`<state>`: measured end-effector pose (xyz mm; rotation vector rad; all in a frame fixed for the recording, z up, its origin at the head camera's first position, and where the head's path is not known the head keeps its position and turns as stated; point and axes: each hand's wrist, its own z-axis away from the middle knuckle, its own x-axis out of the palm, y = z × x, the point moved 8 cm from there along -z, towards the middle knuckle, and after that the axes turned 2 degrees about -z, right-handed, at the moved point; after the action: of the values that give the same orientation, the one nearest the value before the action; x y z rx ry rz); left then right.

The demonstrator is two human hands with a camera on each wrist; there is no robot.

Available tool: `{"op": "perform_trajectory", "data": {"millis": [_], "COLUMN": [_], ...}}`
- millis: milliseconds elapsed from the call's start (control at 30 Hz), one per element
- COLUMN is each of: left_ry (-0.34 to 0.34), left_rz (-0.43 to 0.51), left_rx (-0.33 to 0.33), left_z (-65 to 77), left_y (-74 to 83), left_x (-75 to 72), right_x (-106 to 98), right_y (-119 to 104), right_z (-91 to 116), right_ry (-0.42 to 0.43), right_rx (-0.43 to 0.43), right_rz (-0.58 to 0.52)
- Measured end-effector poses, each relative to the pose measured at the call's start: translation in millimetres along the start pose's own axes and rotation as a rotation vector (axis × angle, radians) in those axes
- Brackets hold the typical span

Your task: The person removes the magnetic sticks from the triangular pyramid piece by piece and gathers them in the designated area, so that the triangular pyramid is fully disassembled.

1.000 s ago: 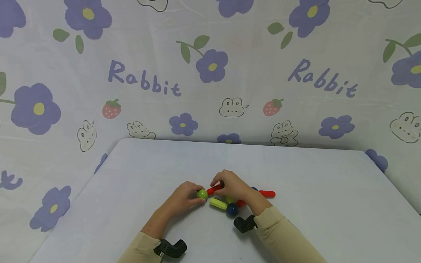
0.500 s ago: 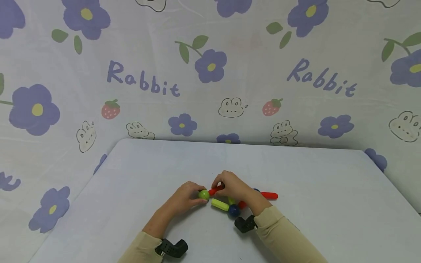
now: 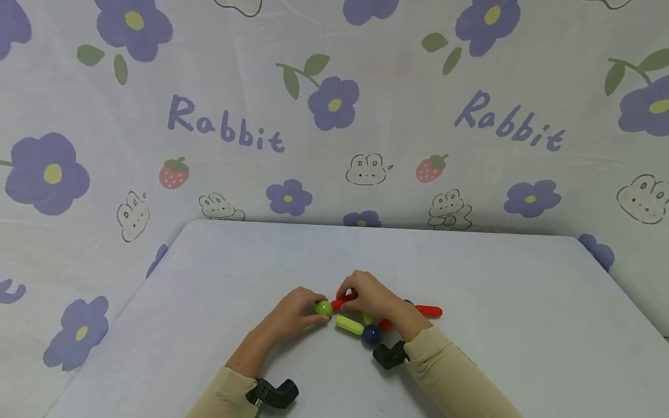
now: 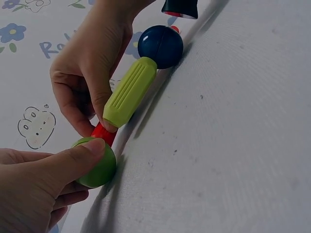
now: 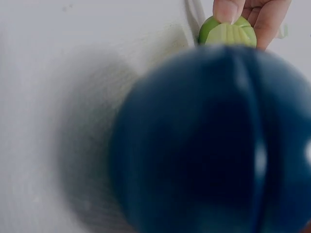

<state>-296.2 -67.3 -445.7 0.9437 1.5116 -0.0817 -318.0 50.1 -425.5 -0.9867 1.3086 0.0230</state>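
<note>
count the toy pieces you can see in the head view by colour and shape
red rods: 3
yellow-green rods: 2
blue balls: 2, one mostly hidden
green ball: 1
total in sight: 8

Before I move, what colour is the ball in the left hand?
Green; the ball shows best in the left wrist view.
</note>
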Motion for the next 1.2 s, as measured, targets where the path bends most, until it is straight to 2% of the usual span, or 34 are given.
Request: {"op": "perform_trajectory", "data": {"millis": [200, 567, 667, 733, 900, 967, 1200], "left_ry": [-0.005, 0.003, 0.003, 0.008, 0.074, 0.095, 0.065], "left_rz": [0.01, 0.042, 0.049, 0.022, -0.038, -0.026, -0.003], "left_rx": [0.003, -0.01, 0.001, 0.022, -0.031, -0.06, -0.027], "left_z": [0.3, 2.2, 2.5, 2.8, 7.8, 9.9, 6.4], "left_y": [-0.1, -5.7, -6.6, -7.1, -19.1, -23.5, -15.9], "left_x": [-0.5, -3.0, -3.5, -4.8, -16.7, -21.1, -22.3], "right_x": [0.2, 2.8, 3.8, 4.1, 0.1, -1.9, -3.5], "right_y": [1.6, 4.7, 6.0, 7.3, 15.2, 17.4, 16.0], "right_z": [0.1, -0.2, 0.1, 0.5, 4.2, 5.6, 6.1], "right_ry": [-0.007, -0.024, -0.025, -0.026, -0.006, 0.002, 0.008], "right_rx": [-0.029, -0.028, -0.028, -0.027, 0.031, 0.046, 0.039], "right_rz": [0.004, -0.036, -0.038, -0.032, -0.024, -0.027, -0.02]}}
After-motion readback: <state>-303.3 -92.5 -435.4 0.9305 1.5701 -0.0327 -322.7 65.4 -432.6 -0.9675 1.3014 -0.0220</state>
